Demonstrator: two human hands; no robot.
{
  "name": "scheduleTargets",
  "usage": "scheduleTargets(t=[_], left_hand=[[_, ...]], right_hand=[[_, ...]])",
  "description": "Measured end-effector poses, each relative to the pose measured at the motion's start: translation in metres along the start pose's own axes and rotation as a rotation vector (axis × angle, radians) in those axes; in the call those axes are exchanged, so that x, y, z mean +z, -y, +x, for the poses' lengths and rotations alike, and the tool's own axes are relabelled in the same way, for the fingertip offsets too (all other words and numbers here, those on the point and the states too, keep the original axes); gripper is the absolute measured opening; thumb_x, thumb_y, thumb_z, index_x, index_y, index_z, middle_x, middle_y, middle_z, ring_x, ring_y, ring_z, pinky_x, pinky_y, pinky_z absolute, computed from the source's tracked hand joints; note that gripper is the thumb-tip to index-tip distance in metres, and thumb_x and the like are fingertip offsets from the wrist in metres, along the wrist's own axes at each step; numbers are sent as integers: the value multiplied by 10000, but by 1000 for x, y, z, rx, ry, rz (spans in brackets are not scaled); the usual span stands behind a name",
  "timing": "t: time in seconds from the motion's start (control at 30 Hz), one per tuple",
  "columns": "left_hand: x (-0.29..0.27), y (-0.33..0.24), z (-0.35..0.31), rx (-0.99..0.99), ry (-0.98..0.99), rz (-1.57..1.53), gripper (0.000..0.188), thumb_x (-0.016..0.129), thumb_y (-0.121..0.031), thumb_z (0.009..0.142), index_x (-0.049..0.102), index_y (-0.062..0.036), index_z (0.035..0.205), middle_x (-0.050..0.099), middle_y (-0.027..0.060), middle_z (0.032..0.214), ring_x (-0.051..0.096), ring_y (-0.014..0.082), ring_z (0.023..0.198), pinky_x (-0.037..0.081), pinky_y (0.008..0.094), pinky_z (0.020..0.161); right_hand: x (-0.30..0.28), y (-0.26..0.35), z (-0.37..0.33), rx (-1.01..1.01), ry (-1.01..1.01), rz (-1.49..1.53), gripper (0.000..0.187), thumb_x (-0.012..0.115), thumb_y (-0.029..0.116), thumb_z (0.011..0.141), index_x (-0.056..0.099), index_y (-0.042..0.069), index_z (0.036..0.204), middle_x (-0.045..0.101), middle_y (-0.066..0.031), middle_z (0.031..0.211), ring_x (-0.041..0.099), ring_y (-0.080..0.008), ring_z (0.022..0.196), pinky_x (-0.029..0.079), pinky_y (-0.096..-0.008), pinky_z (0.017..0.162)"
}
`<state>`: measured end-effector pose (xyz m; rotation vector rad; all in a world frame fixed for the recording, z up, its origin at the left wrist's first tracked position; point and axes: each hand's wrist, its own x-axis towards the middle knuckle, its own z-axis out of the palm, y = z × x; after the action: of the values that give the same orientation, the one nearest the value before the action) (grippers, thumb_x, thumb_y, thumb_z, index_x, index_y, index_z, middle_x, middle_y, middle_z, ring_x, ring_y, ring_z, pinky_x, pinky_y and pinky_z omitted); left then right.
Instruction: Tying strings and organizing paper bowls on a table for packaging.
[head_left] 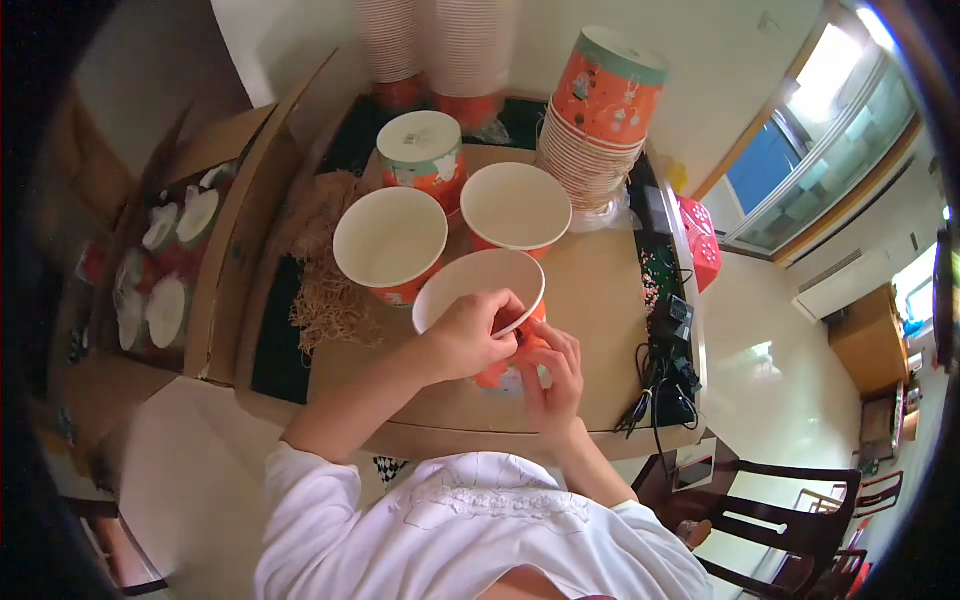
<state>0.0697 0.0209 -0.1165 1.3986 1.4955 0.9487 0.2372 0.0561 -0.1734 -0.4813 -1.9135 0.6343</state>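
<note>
A large orange paper bucket [470, 285] with a white inside stands at the table's near side, its open mouth up. My left hand [472, 335] reaches over its rim, fingers closed on the edge with the fingertips inside. Against the bucket's outer wall, just below the rim, my right hand [550, 375] has its fingers pinched together; what is between them is too small to make out. Two more open buckets stand just beyond, a left bucket [390, 238] and a right bucket [516, 205]. Behind them an upside-down bucket [420, 140] shows its base.
Tan cords [335, 300] lie heaped at the table's left. A tall stack of nested buckets [600, 110] stands back right, with more stacks [470, 50] by the wall. An open cardboard box [235, 230] holds wrapped buckets. Black cables [655, 385] lie at the right edge, near a dark chair [790, 515].
</note>
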Motion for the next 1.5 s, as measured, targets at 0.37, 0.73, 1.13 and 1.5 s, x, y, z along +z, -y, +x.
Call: scheduleTargets(t=[0.37, 0.73, 1.13, 1.5], left_hand=[[19, 5, -16, 107, -138, 205, 227, 612, -3, 778, 582, 9, 1003, 623, 96, 858, 622, 144, 718, 508, 290, 660], [22, 10, -17, 127, -117, 246, 224, 621, -7, 769, 597, 4, 991, 607, 97, 874, 619, 167, 698, 501, 294, 638], [28, 9, -14, 157, -44, 240, 179, 610, -83, 792, 590, -10, 954, 598, 149, 890, 624, 279, 744, 492, 380, 681], [35, 19, -9, 157, -137, 306, 82, 556, -81, 873, 567, 0, 868, 628, 144, 828, 626, 303, 757, 487, 377, 650]], right_hand=[[3, -9, -4, 442, -12, 270, 95, 607, -40, 830, 553, 13, 888, 553, -92, 1021, 582, -158, 932, 513, -258, 752], [-6, -3, -4, 515, 49, 289, 117, 619, -74, 785, 566, 1, 857, 562, -89, 1027, 594, -149, 925, 547, -246, 721], [-13, -7, -5, 551, 98, 253, 110, 640, -48, 792, 602, 12, 877, 567, -97, 998, 612, -162, 882, 562, -267, 680], [-16, -11, -21, 693, 124, 323, 112, 632, -21, 822, 599, 23, 920, 604, -63, 827, 619, -137, 744, 516, -248, 631]])
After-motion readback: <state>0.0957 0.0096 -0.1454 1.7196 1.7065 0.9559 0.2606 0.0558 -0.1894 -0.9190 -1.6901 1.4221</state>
